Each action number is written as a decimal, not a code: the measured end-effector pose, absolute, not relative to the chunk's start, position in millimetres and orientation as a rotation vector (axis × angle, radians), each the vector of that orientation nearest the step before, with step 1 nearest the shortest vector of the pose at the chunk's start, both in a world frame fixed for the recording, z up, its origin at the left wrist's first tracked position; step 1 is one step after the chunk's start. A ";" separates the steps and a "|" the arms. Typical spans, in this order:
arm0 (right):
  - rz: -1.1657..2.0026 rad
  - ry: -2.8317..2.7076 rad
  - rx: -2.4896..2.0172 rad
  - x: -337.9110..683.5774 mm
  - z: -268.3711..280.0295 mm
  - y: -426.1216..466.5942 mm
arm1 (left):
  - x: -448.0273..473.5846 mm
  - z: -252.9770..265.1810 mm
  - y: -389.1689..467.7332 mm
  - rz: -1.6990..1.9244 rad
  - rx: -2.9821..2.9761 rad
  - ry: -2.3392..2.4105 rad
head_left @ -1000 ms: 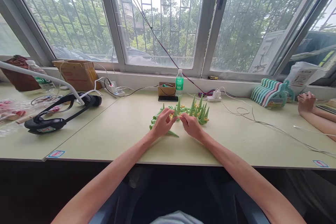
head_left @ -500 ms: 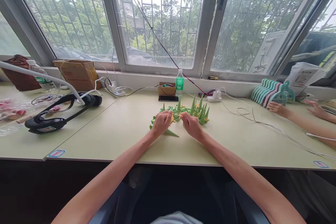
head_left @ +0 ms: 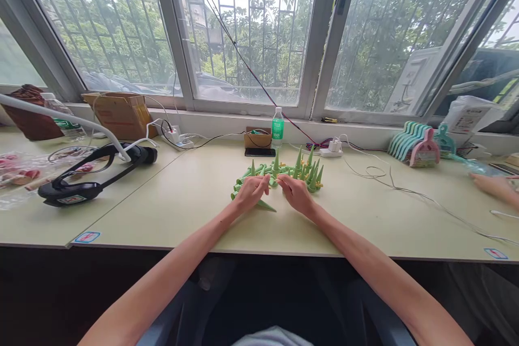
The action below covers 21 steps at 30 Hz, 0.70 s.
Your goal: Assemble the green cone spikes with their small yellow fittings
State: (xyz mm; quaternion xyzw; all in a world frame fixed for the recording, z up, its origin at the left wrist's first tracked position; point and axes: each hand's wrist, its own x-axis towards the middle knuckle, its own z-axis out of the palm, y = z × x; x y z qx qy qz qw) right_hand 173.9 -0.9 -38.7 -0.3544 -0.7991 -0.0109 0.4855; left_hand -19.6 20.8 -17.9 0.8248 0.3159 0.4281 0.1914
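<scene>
My left hand is closed, its fingers curled, over the near left side of a group of green plastic pieces. Opposite it, my right hand is pinched, fingertips pointing toward the left hand; what either one grips is too small to make out. Between and behind them lie green pieces with small yellow parts. Several pointed green cones stand upright at the right of the group. One green cone lies on its side by my left wrist.
Behind the pieces are a phone, a small cardboard box and a green-labelled bottle. A black headset lies left. At right, cables cross the table near turquoise and pink handled plastic items and another person's hand.
My left hand has turned and lowered slightly; my right hand is nearly still. At right, the other person's hand has drawn back from the handled plastic items, and a pink one now stands in front.
</scene>
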 end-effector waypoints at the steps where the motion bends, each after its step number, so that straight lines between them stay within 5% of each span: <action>1: -0.025 -1.948 -0.862 174.1 -38.8 -0.9 | -19.7 -17.9 20.8 1.200 2.312 0.881; 21: 0.045 -1.961 -0.855 176.2 -35.9 -1.2 | -21.2 -15.6 19.9 1.181 2.304 0.813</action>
